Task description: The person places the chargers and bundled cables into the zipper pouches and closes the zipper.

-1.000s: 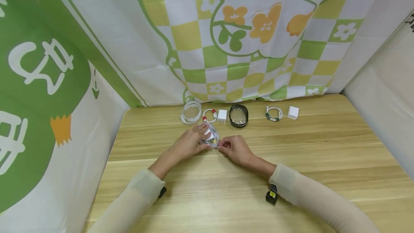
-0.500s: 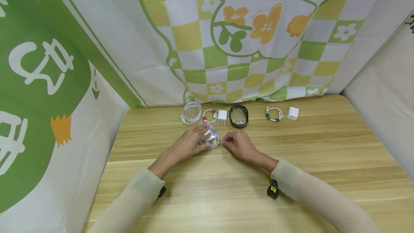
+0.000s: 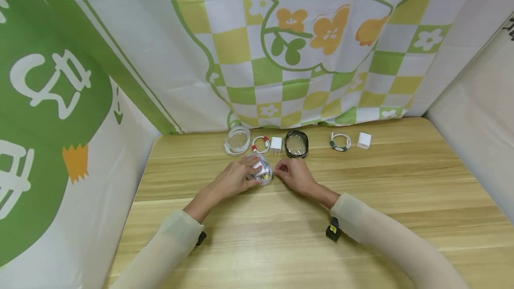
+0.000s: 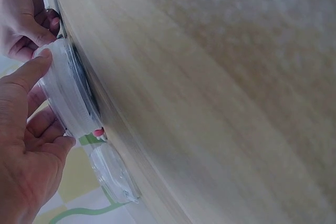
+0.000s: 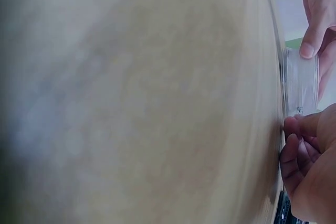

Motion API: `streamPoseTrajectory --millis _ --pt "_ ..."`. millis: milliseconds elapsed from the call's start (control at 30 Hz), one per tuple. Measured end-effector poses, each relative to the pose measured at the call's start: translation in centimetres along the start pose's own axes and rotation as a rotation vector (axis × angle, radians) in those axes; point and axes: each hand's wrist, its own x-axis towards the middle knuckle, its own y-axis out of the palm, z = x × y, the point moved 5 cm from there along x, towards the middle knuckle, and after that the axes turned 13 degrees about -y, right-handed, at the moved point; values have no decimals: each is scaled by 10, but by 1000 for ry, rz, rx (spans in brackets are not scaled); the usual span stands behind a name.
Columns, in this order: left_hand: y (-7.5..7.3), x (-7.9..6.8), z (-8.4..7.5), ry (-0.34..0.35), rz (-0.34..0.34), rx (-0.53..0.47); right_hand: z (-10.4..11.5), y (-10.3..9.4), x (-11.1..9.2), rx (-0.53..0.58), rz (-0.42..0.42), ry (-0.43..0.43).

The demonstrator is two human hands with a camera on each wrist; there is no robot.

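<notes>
From my head, the camera looks forward and down over the whole bench (image 3: 361,217) toward its far edge. My left wrist camera skims the bench surface at close range, facing my fingers (image 4: 31,72) on the clear pouch (image 4: 68,93). The right wrist camera, blurred, views the same pouch (image 5: 300,80) from the opposite side.

I see a light wooden plank table (image 3: 361,235) filling the lower view, white cloth backdrop with green-yellow checks and orange flowers (image 3: 305,35) at 12 o'clock, green-and-white printed banner (image 3: 52,101) at 9 o'clock, plain white wall panel (image 3: 478,110) at 3 o'clock, soft even light
</notes>
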Motion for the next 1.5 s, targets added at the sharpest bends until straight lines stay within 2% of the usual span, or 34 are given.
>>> streamPoseTrajectory --millis 467,767,1033,1200,1500 --pt "2 1 4 -24 11 -12 1 2 1 -13 -11 22" --pt "2 2 5 -2 40 -16 1 -1 -4 22 12 38" --pt "3 -2 -1 19 69 -25 1 -2 -11 103 57 -8" --pt "5 -5 -8 63 71 -24 2 -6 -15 126 94 -40" --pt "8 -10 -18 94 88 -41 2 -14 -20 177 196 -84"
